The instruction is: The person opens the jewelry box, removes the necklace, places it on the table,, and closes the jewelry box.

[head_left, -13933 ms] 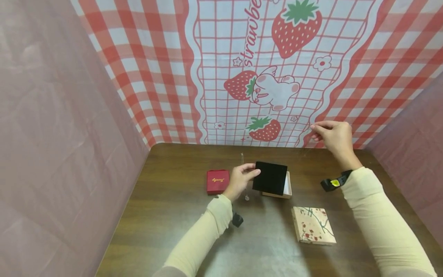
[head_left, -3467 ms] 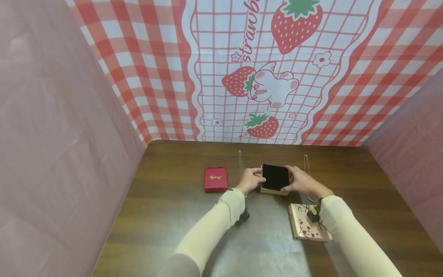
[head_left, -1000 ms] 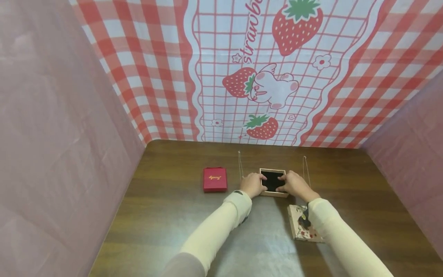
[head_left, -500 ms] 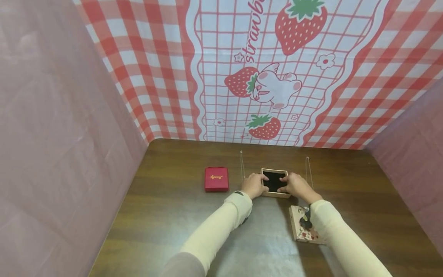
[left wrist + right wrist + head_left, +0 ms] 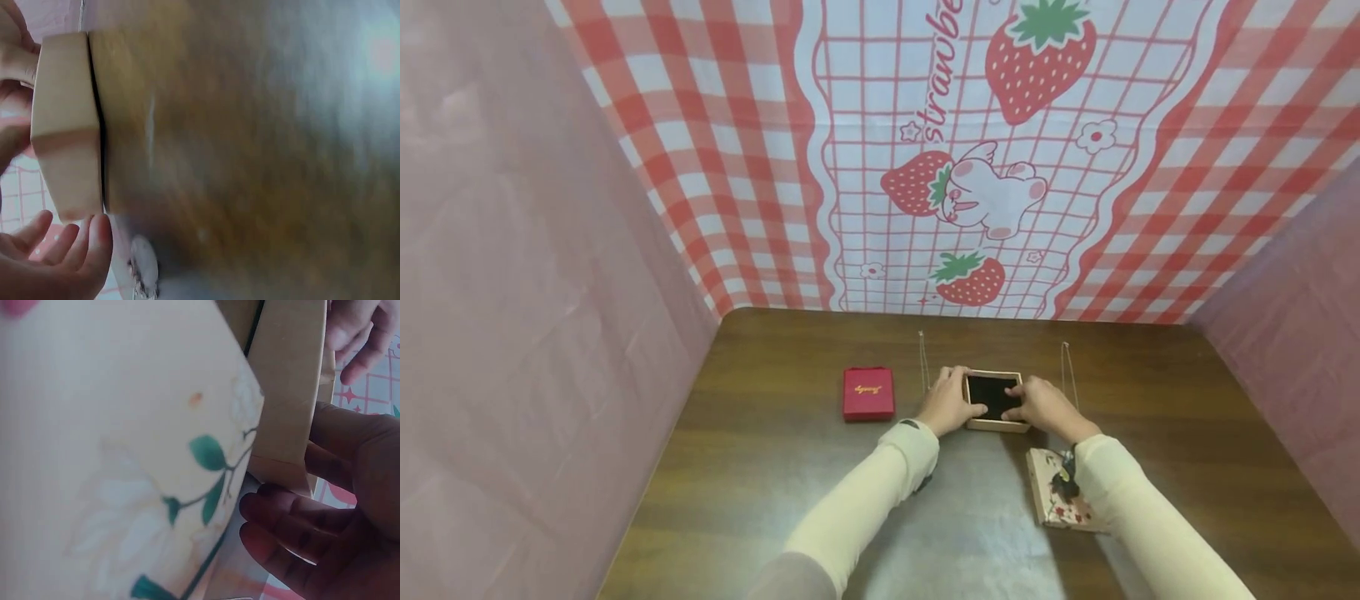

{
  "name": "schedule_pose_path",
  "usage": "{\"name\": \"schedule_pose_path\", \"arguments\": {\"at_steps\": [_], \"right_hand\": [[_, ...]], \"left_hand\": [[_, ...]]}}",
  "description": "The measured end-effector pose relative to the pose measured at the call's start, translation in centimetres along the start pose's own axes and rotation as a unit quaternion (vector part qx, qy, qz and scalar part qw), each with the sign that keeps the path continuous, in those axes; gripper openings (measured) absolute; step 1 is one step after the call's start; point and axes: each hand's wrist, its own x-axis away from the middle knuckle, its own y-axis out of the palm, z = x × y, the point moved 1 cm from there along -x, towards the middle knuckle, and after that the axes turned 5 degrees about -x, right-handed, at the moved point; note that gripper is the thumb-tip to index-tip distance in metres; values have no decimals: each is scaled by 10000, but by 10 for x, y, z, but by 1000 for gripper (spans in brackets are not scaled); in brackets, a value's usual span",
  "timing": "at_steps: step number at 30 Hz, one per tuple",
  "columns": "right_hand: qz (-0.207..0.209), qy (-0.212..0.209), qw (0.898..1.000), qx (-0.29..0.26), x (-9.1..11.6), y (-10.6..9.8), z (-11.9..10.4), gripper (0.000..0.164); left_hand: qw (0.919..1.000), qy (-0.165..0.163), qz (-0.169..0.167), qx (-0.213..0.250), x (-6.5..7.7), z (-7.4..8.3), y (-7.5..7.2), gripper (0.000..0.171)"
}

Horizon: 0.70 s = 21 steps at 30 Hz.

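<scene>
A small cardboard jewelry box (image 5: pixel 996 426) stands without its lid on the brown table, a black pad (image 5: pixel 990 397) lying inside its walls. My left hand (image 5: pixel 945 403) holds the box's left side: fingertips (image 5: pixel 100 228) touch the outer wall, and the thumb reaches over the rim onto the pad. From the right, my right hand (image 5: pixel 1048 408) presses thumb and index finger on the pad, while its other fingers (image 5: pixel 284 528) lie outside the wall. A floral lid (image 5: pixel 1063 510) lies in front, partly covered by the right wrist.
A thin necklace (image 5: pixel 922 358) lies left of the box, its round pendant (image 5: pixel 145 262) showing beside the left hand. Another chain (image 5: pixel 1067 371) lies to the right, its lower end hidden. A red box (image 5: pixel 868 394) sits farther left. A checked strawberry cloth (image 5: pixel 760 200) hangs behind the table.
Earlier the left hand held the black pad raised and the right held a chain; the chain now lies on the table and the pad sits inside the box. Lately the left fingers shifted toward the back corner.
</scene>
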Motion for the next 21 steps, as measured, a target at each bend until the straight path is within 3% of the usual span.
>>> {"name": "schedule_pose_path", "arguments": {"at_steps": [6,10,21], "right_hand": [[48,-315,9993,213,3,-2,0,48],[7,-331,9994,130,9,-4,2,51],[339,-469,9963,-629,33,-23,2,46]], "left_hand": [[9973,267,-632,244,-4,-5,-3,100],[9941,266,-1032,205,-5,-8,-2,112],[9936,339,-1078,-74,-6,-12,-1,120]]}}
